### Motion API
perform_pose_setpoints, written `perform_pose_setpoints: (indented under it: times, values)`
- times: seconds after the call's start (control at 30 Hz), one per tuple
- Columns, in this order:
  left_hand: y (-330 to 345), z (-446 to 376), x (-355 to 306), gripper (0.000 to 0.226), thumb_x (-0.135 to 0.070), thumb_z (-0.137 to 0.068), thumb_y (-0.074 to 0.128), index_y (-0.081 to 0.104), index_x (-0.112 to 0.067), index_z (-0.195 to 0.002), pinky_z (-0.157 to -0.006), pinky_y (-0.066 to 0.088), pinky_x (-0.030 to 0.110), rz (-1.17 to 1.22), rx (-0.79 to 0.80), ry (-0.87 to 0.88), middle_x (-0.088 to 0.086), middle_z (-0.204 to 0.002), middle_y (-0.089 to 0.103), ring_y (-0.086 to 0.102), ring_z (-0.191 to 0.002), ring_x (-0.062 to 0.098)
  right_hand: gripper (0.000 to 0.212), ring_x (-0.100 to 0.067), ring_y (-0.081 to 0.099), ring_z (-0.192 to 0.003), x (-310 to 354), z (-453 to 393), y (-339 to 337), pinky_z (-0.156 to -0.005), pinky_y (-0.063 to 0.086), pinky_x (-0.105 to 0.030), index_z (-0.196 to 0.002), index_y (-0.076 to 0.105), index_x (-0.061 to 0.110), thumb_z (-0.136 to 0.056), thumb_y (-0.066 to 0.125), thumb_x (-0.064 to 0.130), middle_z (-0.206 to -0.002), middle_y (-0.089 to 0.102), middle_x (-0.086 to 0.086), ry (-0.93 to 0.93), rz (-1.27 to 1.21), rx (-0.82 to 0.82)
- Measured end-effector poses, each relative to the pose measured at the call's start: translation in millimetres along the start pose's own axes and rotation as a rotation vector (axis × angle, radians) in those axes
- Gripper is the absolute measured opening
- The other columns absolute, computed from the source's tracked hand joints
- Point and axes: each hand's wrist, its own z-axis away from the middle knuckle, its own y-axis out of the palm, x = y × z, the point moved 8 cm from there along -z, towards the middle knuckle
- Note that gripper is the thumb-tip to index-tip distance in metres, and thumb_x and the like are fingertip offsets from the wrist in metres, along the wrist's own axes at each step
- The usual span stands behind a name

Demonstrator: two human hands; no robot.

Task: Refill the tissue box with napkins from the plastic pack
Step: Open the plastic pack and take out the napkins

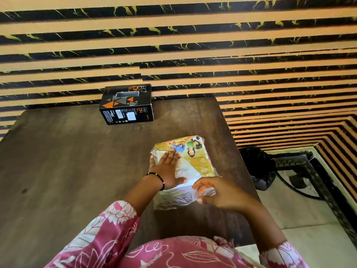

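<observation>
A dark wooden bench point(77, 161) is seen against a striped wall, and on it the task's things are laid well apart. The tissue box point(126, 104), black with orange triangles, is stood at the far edge beside the wall, its top slot facing up; whether anything is left inside cannot be told. The plastic pack point(193, 163) of napkins is laid flat nearer the person, toward the bench's right side. The pack is pressed down by the left hand point(168, 171), whose grip is released, the fingers laid straight across the printed top. At the near end, the loose clear wrapper is pinched by the right hand point(214, 192), so that grip is closed on the pack's film. The step in hand is judged to be the opening of the pack. It is best done with the pack kept pinned flat while the film is pulled away from the stack at its seam, so that the napkins are not dragged out crumpled.
</observation>
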Motion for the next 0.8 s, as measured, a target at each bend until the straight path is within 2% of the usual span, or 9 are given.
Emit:
perform_pose_setpoints:
  times: [0.13, 0.27, 0.37, 0.43, 0.47, 0.57, 0.67, 0.73, 0.8]
  values:
    - [-6.4, -3.7, 17.0, 0.091, -0.073, -0.081, 0.027, -0.01, -0.021, -0.146, -0.11, -0.003, 0.063, 0.027, -0.079, -0.088, -0.004, -0.156, -0.015, -0.01, -0.144, 0.014, 0.039, -0.007, 0.057, -0.107, -4.1, 4.1, 1.0, -0.09, 0.044, -0.019, -0.119, 0.059, 0.025, -0.081, 0.067, 0.03, -0.123, 0.061, 0.007, -0.005, 0.103, -0.029]
    - [-17.1, 2.3, 16.3, 0.087, -0.07, -0.083, 0.027, 0.0, -0.017, -0.147, -0.111, -0.001, 0.064, 0.051, -0.144, -0.138, 0.002, -0.157, -0.009, -0.007, -0.144, 0.021, 0.033, -0.001, 0.052, -0.101, -10.9, 9.3, 7.4, -0.08, 0.039, -0.011, -0.119, 0.057, 0.026, -0.087, 0.061, 0.029, -0.12, 0.058, 0.011, -0.015, 0.054, -0.027]
    - [-22.5, 18.0, -9.2, 0.099, -0.081, -0.071, 0.022, 0.009, -0.017, -0.146, -0.11, -0.004, 0.061, 0.114, -0.187, -0.006, 0.002, -0.158, -0.002, -0.009, -0.144, 0.025, 0.029, -0.007, 0.057, -0.105, -26.8, 6.4, 14.4, -0.084, 0.043, -0.021, -0.116, 0.057, 0.028, -0.087, 0.058, 0.031, -0.121, 0.061, 0.007, 0.04, 0.054, -0.034]
    - [-14.4, 32.1, -33.6, 0.11, -0.087, -0.059, 0.02, 0.009, -0.019, -0.146, -0.111, -0.006, 0.059, 0.049, -0.124, 0.142, 0.0, -0.158, -0.003, -0.01, -0.144, 0.022, 0.03, -0.01, 0.057, -0.108, -32.8, 3.6, 16.0, -0.087, 0.045, -0.026, -0.118, 0.056, 0.03, -0.088, 0.056, 0.03, -0.122, 0.061, 0.007, 0.07, 0.067, -0.055]
    - [-7.6, 36.8, -41.4, 0.109, -0.086, -0.061, 0.026, 0.01, -0.019, -0.146, -0.111, -0.007, 0.059, -0.002, -0.087, 0.186, 0.001, -0.158, -0.003, -0.009, -0.144, 0.021, 0.033, -0.01, 0.057, -0.109, -34.0, 2.3, 15.9, -0.089, 0.046, -0.028, -0.121, 0.054, 0.031, -0.088, 0.056, 0.03, -0.125, 0.06, 0.007, 0.075, 0.071, -0.067]
    - [2.2, 39.8, -43.8, 0.08, -0.064, -0.081, 0.043, 0.02, -0.021, -0.144, -0.111, -0.01, 0.056, -0.11, -0.08, 0.21, 0.003, -0.158, -0.002, -0.008, -0.144, 0.022, 0.04, -0.012, 0.056, -0.113, -34.6, -1.6, 17.0, -0.093, 0.046, -0.028, -0.129, 0.049, 0.03, -0.09, 0.054, 0.029, -0.132, 0.056, 0.005, 0.082, 0.062, -0.076]
    - [-5.3, 42.5, -40.8, 0.051, -0.043, -0.09, 0.041, 0.037, -0.025, -0.137, -0.113, -0.01, 0.053, -0.127, -0.137, 0.232, 0.001, -0.158, 0.007, -0.005, -0.145, 0.022, 0.037, -0.011, 0.057, -0.111, -38.2, -4.2, 19.4, -0.092, 0.046, -0.027, -0.126, 0.052, 0.031, -0.089, 0.053, 0.031, -0.129, 0.058, 0.007, 0.087, 0.08, -0.085]
    - [-14.0, 45.4, -38.9, 0.038, -0.037, -0.092, 0.038, 0.052, -0.03, -0.126, -0.115, -0.005, 0.049, -0.08, -0.188, 0.229, -0.003, -0.154, 0.024, 0.005, -0.145, 0.02, 0.033, -0.011, 0.058, -0.111, -42.8, -4.8, 20.0, -0.094, 0.047, -0.03, -0.122, 0.056, 0.03, -0.089, 0.052, 0.03, -0.127, 0.061, 0.007, 0.097, 0.078, -0.102]
    - [-26.3, 50.1, -37.7, 0.038, -0.038, -0.09, 0.034, 0.061, -0.029, -0.115, -0.114, 0.014, 0.042, 0.008, -0.281, 0.219, -0.005, -0.14, 0.047, 0.026, -0.139, 0.02, 0.029, -0.011, 0.059, -0.109, -43.0, -5.3, 18.4, -0.095, 0.048, -0.031, -0.116, 0.06, 0.028, -0.089, 0.051, 0.028, -0.121, 0.065, 0.006, 0.088, 0.066, -0.142]
